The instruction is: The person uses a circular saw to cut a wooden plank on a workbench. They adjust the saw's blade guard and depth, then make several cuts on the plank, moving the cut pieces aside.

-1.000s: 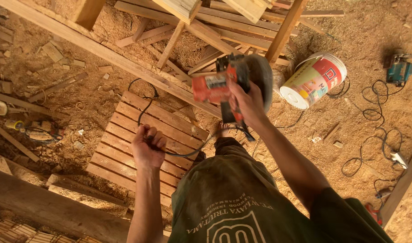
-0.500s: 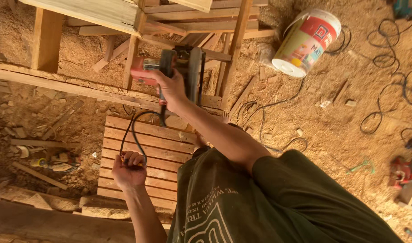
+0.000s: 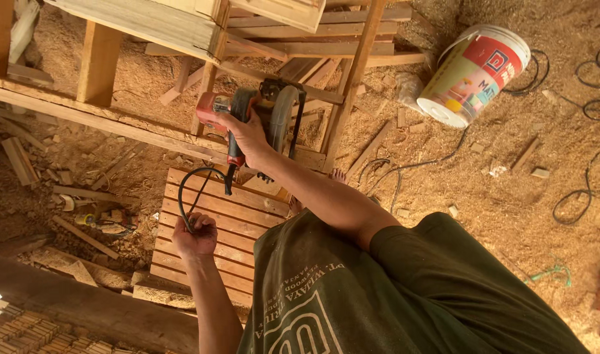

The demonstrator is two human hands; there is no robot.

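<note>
A: In the head view, what does the right hand [image 3: 251, 134] hold?

B: It holds a circular saw [image 3: 264, 118], red and dark, by the handle. The fingers are wrapped fully around the handle, closed on it. The saw is in the air, just above a long wooden beam [image 3: 116, 121] and in front of a wooden frame [image 3: 352, 85].

A: How will this tool handle, in his judgement?

B: It looks heavy and stiff, with the weight on the side of the blade guard, beyond the fingers. The handle is the right place to take it; the guard and the blade should not be touched.

A: And the left hand [image 3: 195, 236]?

B: It is lower, well apart from the right one. Its fingers are curled tight around a black power cord [image 3: 198, 187], which makes a loop up to the saw. The cord is thin and soft, so it bends easily.

A: What lies under the fingers?

B: A slatted wooden panel [image 3: 208, 229] on the floor, below the left hand. Far to the side of the right fingers lies a white paint bucket [image 3: 473, 75], tipped on the sawdust [image 3: 509, 190], with loose cables [image 3: 588, 190] near it.
</note>
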